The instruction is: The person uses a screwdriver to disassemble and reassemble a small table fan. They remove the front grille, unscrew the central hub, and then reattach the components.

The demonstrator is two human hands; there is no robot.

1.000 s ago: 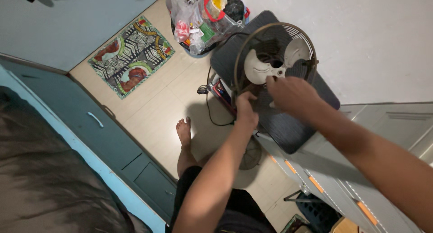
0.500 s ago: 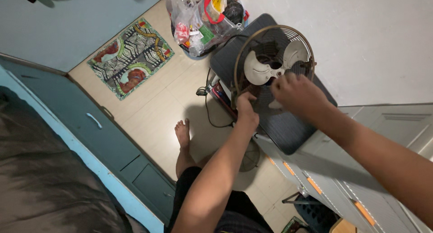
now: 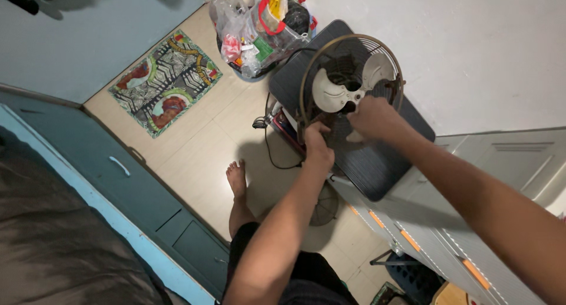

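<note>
Under both hands lies a dark ribbed plastic tabletop (image 3: 377, 169), and on it stands a round metal-caged fan with pale blades (image 3: 330, 92), its front guard already off and the blades still mounted. Below and left of the hub, the left hand (image 3: 318, 151) clenches the cage rim. Just right of it, the right hand (image 3: 371, 116) closes over the hub, its fingers hidden.

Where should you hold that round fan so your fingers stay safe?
Probably by the outer ring of the fan cage, coming from the near edge, as the left hand does at the bottom rim. The thin rim fits a closed hand and keeps fingers off the white blades. The right hand is by the middle hub.
</note>
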